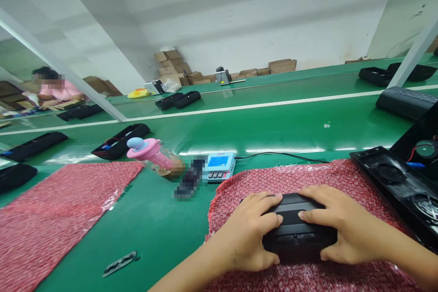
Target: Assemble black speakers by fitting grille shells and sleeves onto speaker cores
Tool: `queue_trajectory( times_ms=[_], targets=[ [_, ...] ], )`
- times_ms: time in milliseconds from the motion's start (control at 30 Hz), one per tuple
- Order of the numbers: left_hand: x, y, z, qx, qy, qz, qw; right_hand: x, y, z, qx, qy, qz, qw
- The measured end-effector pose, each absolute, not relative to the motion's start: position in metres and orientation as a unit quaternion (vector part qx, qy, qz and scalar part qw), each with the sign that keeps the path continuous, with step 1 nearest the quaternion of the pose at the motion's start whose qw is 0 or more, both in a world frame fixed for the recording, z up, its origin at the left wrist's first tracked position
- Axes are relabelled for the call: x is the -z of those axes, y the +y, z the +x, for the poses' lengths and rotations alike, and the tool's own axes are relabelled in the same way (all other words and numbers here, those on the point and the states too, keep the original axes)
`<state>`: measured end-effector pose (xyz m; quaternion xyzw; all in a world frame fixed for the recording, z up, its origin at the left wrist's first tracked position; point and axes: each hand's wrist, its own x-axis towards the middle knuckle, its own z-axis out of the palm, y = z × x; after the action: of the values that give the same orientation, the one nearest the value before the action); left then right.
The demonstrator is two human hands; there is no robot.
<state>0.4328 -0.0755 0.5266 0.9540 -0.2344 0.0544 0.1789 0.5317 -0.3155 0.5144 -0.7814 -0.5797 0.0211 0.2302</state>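
Observation:
A black plastic speaker casing (297,242) rests on red bubble wrap (249,181) in front of me. My left hand (253,230) grips its left side, with the fingers curled over the top and the thumb low on the near face. From the other side my right hand (338,223) clasps it in the same way. The casing's underside is hidden. To the right lies an opened black speaker shell (372,164) with round speaker units in it, on the edge of the bubble wrap.
Beyond the wrap stand a light-blue device with a screen (219,162), its cable running right, and a pink-lidded bottle (153,157). A small slotted strip (119,263) lies left on the green bench (164,232). More black shells (119,141) sit farther off; a person (61,89) works far left.

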Motion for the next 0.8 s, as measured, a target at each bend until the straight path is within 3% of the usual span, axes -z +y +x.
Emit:
queue_trajectory(
  times_ms=[800],
  targets=[
    [-0.5275, -0.0763, 0.4333, -0.037, -0.228, 0.951, 0.207, -0.5124, -0.3169, 0.5312, -0.019, -0.571, -0.792, 0.213]
  ],
)
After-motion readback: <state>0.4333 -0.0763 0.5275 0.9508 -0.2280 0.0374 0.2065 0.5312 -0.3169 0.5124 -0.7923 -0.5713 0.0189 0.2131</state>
